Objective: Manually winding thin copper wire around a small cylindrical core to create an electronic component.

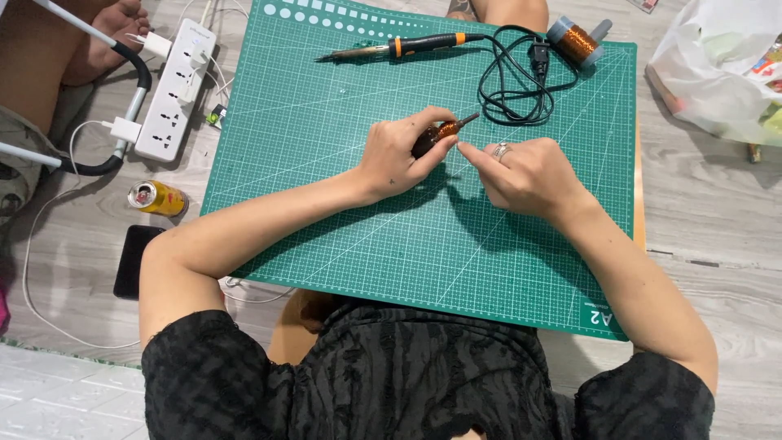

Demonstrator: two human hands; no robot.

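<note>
Head view: my left hand [397, 155] has its grip closed round a dark rod wound with copper wire [441, 132], held just above the green cutting mat [342, 212]. My right hand [521, 173] pinches at the coil's near end; whether it holds wire, I cannot tell. Winding covers part of the rod. Soldering iron [407, 46] and copper spool [575, 41] lie well beyond the grip, untouched.

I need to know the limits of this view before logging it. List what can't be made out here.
- Head view: most of the copper-wound piece is covered by the left hand.
- Head view: any thin wire at the right hand is too fine to see.
- Head view: the plastic bag is cut by the right edge.
</note>
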